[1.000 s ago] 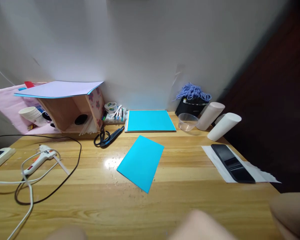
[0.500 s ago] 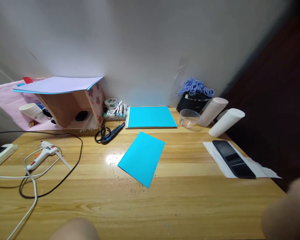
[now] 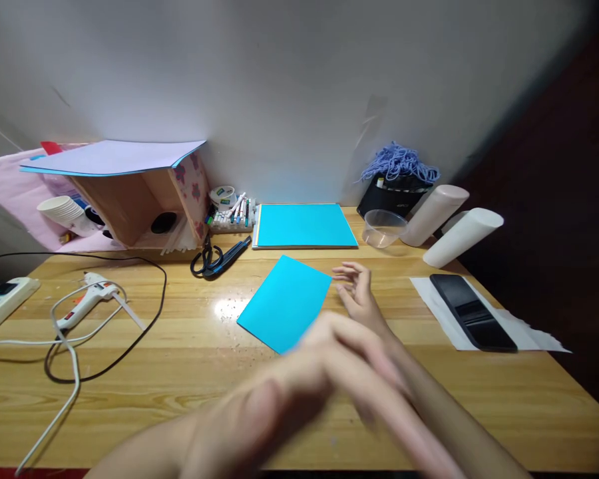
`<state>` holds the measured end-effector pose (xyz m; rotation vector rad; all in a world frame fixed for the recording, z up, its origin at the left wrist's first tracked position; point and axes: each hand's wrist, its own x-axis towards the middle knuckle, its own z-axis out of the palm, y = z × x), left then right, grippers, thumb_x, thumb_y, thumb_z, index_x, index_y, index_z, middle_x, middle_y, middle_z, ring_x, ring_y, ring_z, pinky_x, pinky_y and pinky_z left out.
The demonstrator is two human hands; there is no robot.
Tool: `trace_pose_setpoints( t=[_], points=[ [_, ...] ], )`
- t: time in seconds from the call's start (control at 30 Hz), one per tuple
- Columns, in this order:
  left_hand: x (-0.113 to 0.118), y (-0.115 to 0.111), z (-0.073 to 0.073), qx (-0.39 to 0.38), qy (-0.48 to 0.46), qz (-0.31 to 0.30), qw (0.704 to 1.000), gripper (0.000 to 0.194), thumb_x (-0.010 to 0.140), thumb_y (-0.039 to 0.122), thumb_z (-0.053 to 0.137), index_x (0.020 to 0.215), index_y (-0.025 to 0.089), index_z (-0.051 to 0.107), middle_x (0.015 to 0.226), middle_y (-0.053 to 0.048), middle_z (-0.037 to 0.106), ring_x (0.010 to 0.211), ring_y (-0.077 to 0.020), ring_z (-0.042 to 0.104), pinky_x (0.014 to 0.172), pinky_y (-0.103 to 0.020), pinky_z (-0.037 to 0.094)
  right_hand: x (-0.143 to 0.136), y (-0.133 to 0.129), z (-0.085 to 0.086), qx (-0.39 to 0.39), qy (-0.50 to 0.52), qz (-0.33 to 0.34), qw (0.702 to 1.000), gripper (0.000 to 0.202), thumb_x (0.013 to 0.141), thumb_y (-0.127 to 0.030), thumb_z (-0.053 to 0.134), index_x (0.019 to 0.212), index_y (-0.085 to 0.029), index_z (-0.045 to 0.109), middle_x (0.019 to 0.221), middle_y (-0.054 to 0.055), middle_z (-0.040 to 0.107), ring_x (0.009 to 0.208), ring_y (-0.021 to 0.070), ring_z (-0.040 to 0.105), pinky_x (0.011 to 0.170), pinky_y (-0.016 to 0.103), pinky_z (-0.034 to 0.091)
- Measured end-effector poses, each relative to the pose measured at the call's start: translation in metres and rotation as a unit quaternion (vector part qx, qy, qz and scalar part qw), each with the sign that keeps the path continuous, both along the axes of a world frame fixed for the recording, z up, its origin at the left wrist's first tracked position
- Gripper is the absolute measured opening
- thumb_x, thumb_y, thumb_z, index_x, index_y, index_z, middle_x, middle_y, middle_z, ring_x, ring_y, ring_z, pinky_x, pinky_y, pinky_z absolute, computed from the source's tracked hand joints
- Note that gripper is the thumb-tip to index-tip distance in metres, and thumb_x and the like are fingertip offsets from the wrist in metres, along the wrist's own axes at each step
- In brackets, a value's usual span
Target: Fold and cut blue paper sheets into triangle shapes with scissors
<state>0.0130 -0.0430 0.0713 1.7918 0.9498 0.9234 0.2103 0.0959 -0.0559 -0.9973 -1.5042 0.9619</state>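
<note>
A blue sheet lies askew on the wooden table, its lower edge partly covered by my left hand. That hand is large and blurred close to the camera, fingers apart and bent over my right forearm, holding nothing that shows. My right hand hovers just right of the sheet's upper right corner, fingers loosely curled and apart, with nothing in them. Behind the sheet, a stack of paper with a blue top rests near the wall.
Left: box, glue gun with looping cords, and power strip. Scissors and markers are at the back. Right: clear cup, black bag with blue yarn, white rolls and phone.
Both my hands have come into the middle of the view, the right one reaching beside the blue sheet and the left one crossing its forearm. The view has shifted slightly.
</note>
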Motion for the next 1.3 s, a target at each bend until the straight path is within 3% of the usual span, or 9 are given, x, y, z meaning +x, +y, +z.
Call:
trace_pose_setpoints(
  t=[0.17, 0.3, 0.53, 0.67, 0.83, 0.97, 1.07, 1.17, 1.3],
  points=[
    [-0.022, 0.071, -0.085, 0.013, 0.195, 0.299, 0.934, 0.035, 0.082, 0.036, 0.045, 0.111, 0.017, 0.046, 0.110, -0.011, 0.049, 0.108, -0.0244, 0.043, 0.093, -0.041, 0.034, 0.015, -0.002, 0.006, -0.350, 0.131, 0.100, 0.922, 0.034, 0.074, -0.029, 0.057, 0.104, -0.022, 0.042, 0.113, 0.009, 0.050, 0.105, 0.0208, 0.051, 0.091, 0.037, 0.041],
    [-0.042, 0.090, -0.133, -0.017, 0.318, 0.330, 0.889, 0.064, 0.064, 0.038, 0.066, 0.118, 0.015, 0.040, 0.110, -0.013, 0.046, 0.103, -0.0280, 0.047, 0.084, -0.039, 0.040, 0.022, -0.006, 0.019, -0.442, 0.176, 0.157, 0.865, 0.039, 0.074, -0.027, 0.058, 0.109, -0.017, 0.043, 0.110, 0.013, 0.054, 0.101, 0.0238, 0.055, 0.091, 0.040, 0.041],
    [-0.045, 0.105, -0.127, -0.068, 0.261, 0.274, 0.923, 0.024, 0.074, 0.039, 0.055, 0.084, 0.017, 0.056, 0.085, -0.006, 0.059, 0.081, -0.0227, 0.055, 0.067, -0.029, 0.040, 0.004, 0.005, 0.000, -0.370, 0.049, 0.183, 0.910, 0.031, 0.078, -0.037, 0.054, 0.101, -0.016, 0.047, 0.098, 0.011, 0.058, 0.085, 0.0201, 0.058, 0.077, 0.036, 0.047],
    [-0.045, 0.106, -0.130, -0.030, 0.139, 0.279, 0.950, 0.035, 0.085, 0.044, 0.036, 0.077, 0.016, 0.057, 0.076, -0.004, 0.060, 0.073, -0.0189, 0.053, 0.066, -0.027, 0.039, -0.004, 0.010, -0.015, -0.224, -0.074, 0.088, 0.968, 0.034, 0.074, -0.042, 0.058, 0.093, -0.017, 0.048, 0.079, 0.004, 0.055, 0.072, 0.0160, 0.056, 0.063, 0.029, 0.046],
    [-0.048, 0.102, -0.130, -0.071, -0.008, 0.279, 0.958, 0.037, 0.082, 0.046, 0.042, 0.090, 0.015, 0.060, 0.087, -0.003, 0.062, 0.081, -0.0186, 0.054, 0.070, -0.024, 0.041, -0.004, 0.004, -0.021, -0.261, 0.007, 0.150, 0.954, 0.044, 0.072, -0.046, 0.059, 0.101, -0.019, 0.040, 0.073, -0.001, 0.052, 0.052, 0.0110, 0.050, 0.045, 0.023, 0.040],
    [-0.056, 0.101, -0.122, -0.119, -0.013, 0.232, 0.965, 0.036, 0.079, 0.047, 0.048, 0.088, 0.015, 0.063, 0.084, -0.002, 0.063, 0.074, -0.0171, 0.054, 0.064, -0.023, 0.041, 0.007, 0.005, -0.012, -0.159, -0.034, 0.003, 0.987, 0.042, 0.071, -0.047, 0.059, 0.098, -0.019, 0.042, 0.062, -0.004, 0.046, 0.051, 0.0120, 0.046, 0.048, 0.024, 0.040],
    [-0.059, 0.099, -0.114, -0.118, 0.061, 0.162, 0.978, 0.032, 0.076, 0.045, 0.052, 0.074, 0.015, 0.064, 0.076, -0.002, 0.062, 0.070, -0.0163, 0.053, 0.062, -0.022, 0.039, 0.015, 0.002, 0.003, 0.034, -0.156, -0.133, 0.978, 0.049, 0.069, -0.042, 0.064, 0.109, -0.020, 0.046, 0.097, 0.008, 0.050, 0.091, 0.0224, 0.050, 0.079, 0.036, 0.042],
    [-0.058, 0.097, -0.109, -0.120, 0.118, 0.107, 0.980, 0.036, 0.077, 0.046, 0.050, 0.062, 0.015, 0.060, 0.063, -0.001, 0.056, 0.061, -0.0140, 0.049, 0.055, -0.022, 0.035, 0.012, -0.006, 0.013, 0.095, -0.233, -0.061, 0.966, 0.047, 0.076, -0.037, 0.059, 0.119, -0.026, 0.045, 0.118, 0.008, 0.045, 0.112, 0.0256, 0.039, 0.095, 0.042, 0.031],
    [-0.056, 0.095, -0.107, -0.150, 0.087, 0.107, 0.979, 0.039, 0.078, 0.049, 0.046, 0.066, 0.014, 0.060, 0.067, -0.001, 0.057, 0.062, -0.0142, 0.048, 0.057, -0.022, 0.037, 0.001, -0.012, 0.003, -0.010, -0.153, 0.063, 0.986, 0.037, 0.085, -0.034, 0.046, 0.121, -0.026, 0.043, 0.114, 0.007, 0.050, 0.104, 0.0205, 0.048, 0.087, 0.035, 0.041]
  ],
)
